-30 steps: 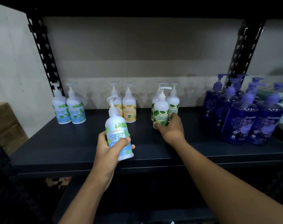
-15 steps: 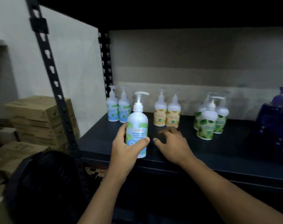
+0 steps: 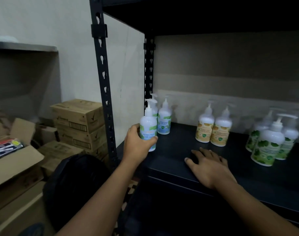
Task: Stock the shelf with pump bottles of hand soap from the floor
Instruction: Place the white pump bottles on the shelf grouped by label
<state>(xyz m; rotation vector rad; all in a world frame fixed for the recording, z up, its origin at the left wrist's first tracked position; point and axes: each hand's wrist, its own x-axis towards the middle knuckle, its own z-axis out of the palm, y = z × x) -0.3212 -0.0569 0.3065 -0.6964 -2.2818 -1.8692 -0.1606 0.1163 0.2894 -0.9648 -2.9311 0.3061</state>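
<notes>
Here, in the head view, the left hand [image 3: 136,143] grips a white soap bottle [image 3: 148,126] with a blue and green label, just left of the middle of the frame. The bottle is upright at the left end of the dark shelf [image 3: 179,150]; whether its base touches the board, I cannot tell. Just behind it stand two bottles of the same kind [image 3: 164,120]. The right hand [image 3: 208,166] lies flat on the shelf, lower right of the middle, fingers straight and holding nothing.

To do this step well, I think the bottle should go down straight, close in front of the pair without knocking them, label to the front. The fingers should let go only when the base sits flat, because the tall pump makes tipping easy. The yellow bottles [image 3: 213,130] and green bottles [image 3: 268,143] on the right are well apart.
</notes>
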